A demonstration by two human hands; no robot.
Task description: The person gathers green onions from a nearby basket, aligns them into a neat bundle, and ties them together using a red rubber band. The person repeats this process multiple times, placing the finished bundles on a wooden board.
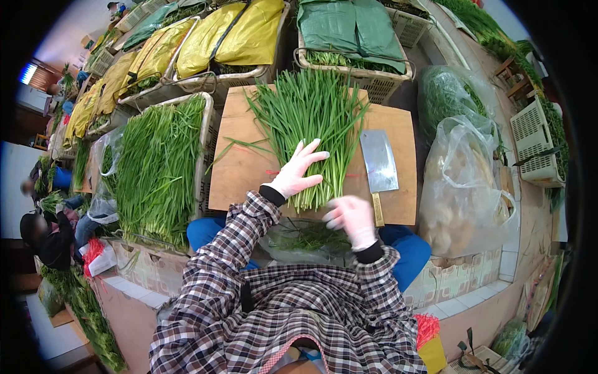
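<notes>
A loose sheaf of green garlic chives (pixel 310 112) lies on a wooden board (pixel 392 205) in front of me, its pale stem ends towards my body. My left hand (pixel 301 170), in a thin whitish glove, rests on the stems with fingers spread. My right hand (pixel 350 217), gloved too and blurred, hovers by the stem ends at the board's near edge; whether its fingers hold anything is unclear. To its right a cleaver (pixel 379 163) lies flat, handle towards me. Red ties (pixel 272 172) show beside the chives, partly under them.
A crate of chives (pixel 159 168) stands left of the board. Crates under yellow sheets (pixel 247 32) and a green sheet (pixel 350 28) stand beyond. Plastic bags (pixel 460 196) sit at the right. Red ties (pixel 426 329) lie near my right side. A co-worker (pixel 51 238) sits far left.
</notes>
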